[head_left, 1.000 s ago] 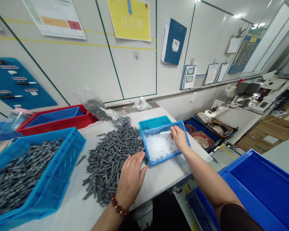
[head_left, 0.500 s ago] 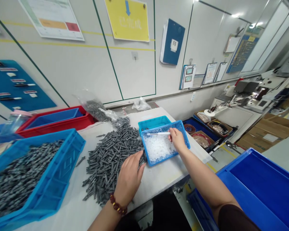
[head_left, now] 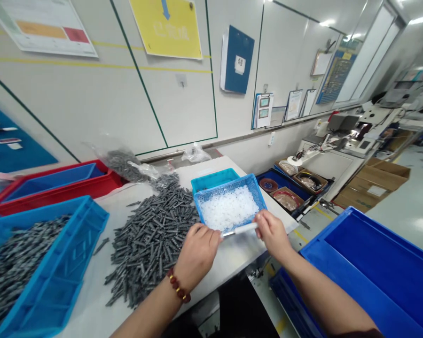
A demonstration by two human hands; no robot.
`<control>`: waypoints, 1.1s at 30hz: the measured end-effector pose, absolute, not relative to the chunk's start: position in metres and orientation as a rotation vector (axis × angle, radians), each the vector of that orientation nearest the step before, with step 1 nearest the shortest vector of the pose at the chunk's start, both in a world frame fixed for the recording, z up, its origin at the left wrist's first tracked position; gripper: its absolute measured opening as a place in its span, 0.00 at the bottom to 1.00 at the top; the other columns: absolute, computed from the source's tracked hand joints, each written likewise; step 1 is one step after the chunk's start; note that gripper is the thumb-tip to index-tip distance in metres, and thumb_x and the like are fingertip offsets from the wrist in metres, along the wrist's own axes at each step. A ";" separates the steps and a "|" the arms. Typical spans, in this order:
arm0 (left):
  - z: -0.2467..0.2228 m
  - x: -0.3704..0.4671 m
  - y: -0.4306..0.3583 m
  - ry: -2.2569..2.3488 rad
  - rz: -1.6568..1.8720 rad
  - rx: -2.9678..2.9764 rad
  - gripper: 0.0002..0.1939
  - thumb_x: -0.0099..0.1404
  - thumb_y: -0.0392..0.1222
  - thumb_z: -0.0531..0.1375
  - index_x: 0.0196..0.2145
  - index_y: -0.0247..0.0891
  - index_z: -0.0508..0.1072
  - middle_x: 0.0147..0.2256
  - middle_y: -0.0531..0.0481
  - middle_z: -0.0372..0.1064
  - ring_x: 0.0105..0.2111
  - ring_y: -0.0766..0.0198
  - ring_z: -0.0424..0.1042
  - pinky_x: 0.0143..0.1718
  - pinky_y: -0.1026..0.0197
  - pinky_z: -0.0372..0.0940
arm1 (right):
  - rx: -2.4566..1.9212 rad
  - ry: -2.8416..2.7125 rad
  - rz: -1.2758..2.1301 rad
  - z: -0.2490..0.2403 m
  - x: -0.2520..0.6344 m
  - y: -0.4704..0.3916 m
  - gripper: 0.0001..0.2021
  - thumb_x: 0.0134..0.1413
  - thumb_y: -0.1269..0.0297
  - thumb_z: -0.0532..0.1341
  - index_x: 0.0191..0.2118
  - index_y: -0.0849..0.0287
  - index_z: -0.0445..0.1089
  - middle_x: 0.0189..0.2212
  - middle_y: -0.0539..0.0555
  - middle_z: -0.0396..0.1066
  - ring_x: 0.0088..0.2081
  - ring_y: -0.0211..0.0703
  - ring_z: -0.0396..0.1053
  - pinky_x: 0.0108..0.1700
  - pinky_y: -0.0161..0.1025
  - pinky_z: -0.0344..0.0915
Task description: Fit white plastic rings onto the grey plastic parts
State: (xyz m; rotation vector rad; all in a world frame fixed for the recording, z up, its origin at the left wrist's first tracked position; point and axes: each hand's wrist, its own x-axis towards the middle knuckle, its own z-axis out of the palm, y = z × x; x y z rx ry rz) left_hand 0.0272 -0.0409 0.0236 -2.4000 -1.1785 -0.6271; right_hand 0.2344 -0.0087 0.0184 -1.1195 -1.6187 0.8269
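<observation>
Left of the heap of grey parts, the large blue crate runs out of view at the edge. At the heap's near right side, the left hand hides part of the heap and the tip of the white pen-like tool. Right of the heap, the blue tray covers part of the turquoise tray, and the white pieces in the blue tray are too small to tell apart.
</observation>
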 end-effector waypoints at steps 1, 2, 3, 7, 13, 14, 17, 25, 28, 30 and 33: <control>0.020 0.029 -0.045 -1.147 -0.653 -2.417 0.13 0.69 0.34 0.46 0.30 0.34 0.67 0.23 0.50 0.66 0.26 0.62 0.64 0.37 0.55 0.58 | -1.106 -1.651 0.775 0.013 0.232 -0.016 0.16 0.60 0.54 0.48 0.25 0.56 0.61 0.13 0.45 0.58 0.17 0.35 0.57 0.24 0.34 0.56; 0.016 0.031 -0.049 -1.132 -0.677 -2.432 0.13 0.69 0.34 0.45 0.31 0.34 0.67 0.23 0.51 0.65 0.26 0.62 0.64 0.37 0.55 0.58 | -1.088 -1.677 0.750 0.007 0.229 -0.022 0.16 0.60 0.54 0.48 0.25 0.56 0.60 0.13 0.45 0.58 0.17 0.36 0.58 0.25 0.34 0.56; 0.013 0.033 -0.052 -1.132 -0.694 -2.446 0.13 0.69 0.34 0.45 0.32 0.34 0.67 0.23 0.51 0.65 0.26 0.62 0.64 0.38 0.55 0.58 | -1.073 -1.684 0.745 0.001 0.225 -0.028 0.16 0.61 0.55 0.47 0.25 0.56 0.60 0.13 0.45 0.58 0.18 0.36 0.58 0.25 0.34 0.56; 0.007 0.038 -0.059 -1.185 -0.696 -2.493 0.13 0.70 0.37 0.45 0.34 0.34 0.67 0.23 0.52 0.67 0.26 0.63 0.66 0.42 0.52 0.59 | -1.048 -1.666 0.858 -0.012 0.218 -0.032 0.16 0.61 0.55 0.47 0.27 0.56 0.60 0.13 0.44 0.57 0.17 0.35 0.57 0.24 0.33 0.56; 0.007 0.026 -0.059 -1.424 -0.788 -2.257 0.20 0.68 0.48 0.48 0.52 0.33 0.61 0.50 0.37 0.65 0.51 0.50 0.63 0.52 0.44 0.55 | -1.161 -1.385 0.916 -0.010 0.248 0.008 0.18 0.58 0.49 0.48 0.26 0.56 0.61 0.13 0.44 0.56 0.16 0.34 0.54 0.21 0.33 0.53; 0.005 0.022 -0.060 -1.447 -0.812 -2.231 0.20 0.67 0.47 0.48 0.53 0.34 0.60 0.51 0.36 0.64 0.52 0.49 0.62 0.53 0.44 0.55 | -1.209 -1.321 0.831 -0.011 0.255 0.016 0.18 0.57 0.49 0.48 0.26 0.56 0.61 0.13 0.44 0.56 0.16 0.34 0.53 0.21 0.33 0.53; -0.003 0.014 -0.063 -1.481 -0.827 -2.233 0.18 0.67 0.42 0.49 0.53 0.35 0.60 0.50 0.38 0.66 0.51 0.51 0.64 0.54 0.45 0.55 | -1.325 -1.243 0.661 -0.017 0.272 0.034 0.18 0.56 0.50 0.49 0.22 0.56 0.60 0.13 0.44 0.57 0.16 0.35 0.54 0.22 0.33 0.53; -0.010 0.015 -0.064 -1.502 -0.791 -2.267 0.17 0.67 0.41 0.50 0.52 0.34 0.61 0.49 0.39 0.67 0.51 0.52 0.64 0.55 0.45 0.55 | -1.378 -1.284 0.628 -0.024 0.275 0.046 0.18 0.55 0.50 0.49 0.22 0.55 0.60 0.13 0.45 0.58 0.17 0.37 0.55 0.23 0.35 0.53; -0.009 0.015 -0.065 -1.498 -0.794 -2.262 0.16 0.67 0.41 0.49 0.51 0.34 0.62 0.49 0.39 0.67 0.51 0.52 0.64 0.54 0.46 0.55 | -1.361 -1.297 0.654 -0.023 0.274 0.045 0.17 0.55 0.51 0.48 0.22 0.55 0.59 0.13 0.45 0.58 0.17 0.37 0.56 0.23 0.35 0.53; -0.009 0.016 -0.065 -1.506 -0.792 -2.266 0.16 0.67 0.41 0.49 0.51 0.35 0.62 0.48 0.40 0.67 0.51 0.53 0.64 0.54 0.46 0.55 | -1.349 -1.283 0.680 -0.023 0.272 0.045 0.16 0.55 0.51 0.48 0.23 0.55 0.60 0.13 0.45 0.58 0.16 0.37 0.55 0.22 0.35 0.53; -0.010 0.017 -0.065 -1.505 -0.793 -2.277 0.15 0.67 0.41 0.49 0.50 0.35 0.62 0.49 0.41 0.67 0.51 0.53 0.65 0.55 0.47 0.54 | -1.343 -1.263 0.707 -0.022 0.268 0.044 0.15 0.55 0.52 0.49 0.24 0.55 0.60 0.13 0.45 0.58 0.16 0.37 0.55 0.22 0.35 0.54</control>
